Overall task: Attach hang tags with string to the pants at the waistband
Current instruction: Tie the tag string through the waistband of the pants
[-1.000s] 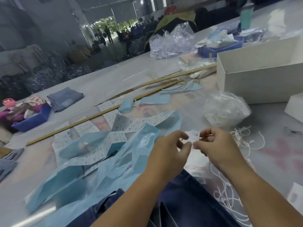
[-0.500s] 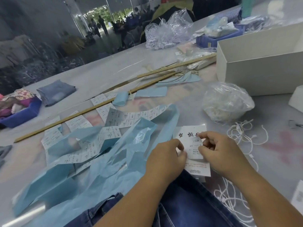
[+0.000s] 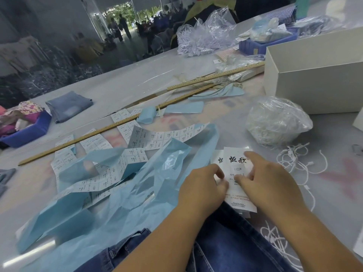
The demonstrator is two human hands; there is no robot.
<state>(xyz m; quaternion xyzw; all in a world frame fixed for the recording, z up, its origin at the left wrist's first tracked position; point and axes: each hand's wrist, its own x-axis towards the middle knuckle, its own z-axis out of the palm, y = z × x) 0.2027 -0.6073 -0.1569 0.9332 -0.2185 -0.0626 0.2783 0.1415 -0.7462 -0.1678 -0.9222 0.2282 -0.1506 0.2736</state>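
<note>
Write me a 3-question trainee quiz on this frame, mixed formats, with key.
1. True or false: the hang tag is already tied to the dark jeans.
2. Multiple choice: the loose white strings lie (A) to the right of the right hand, (B) inside the white box, (C) under the wooden ruler.
3. Fill in: the left hand is on the tag's ____ edge.

Key
1. False. The tag lies flat under both hands; no string shows through it.
2. A.
3. Left.
</note>
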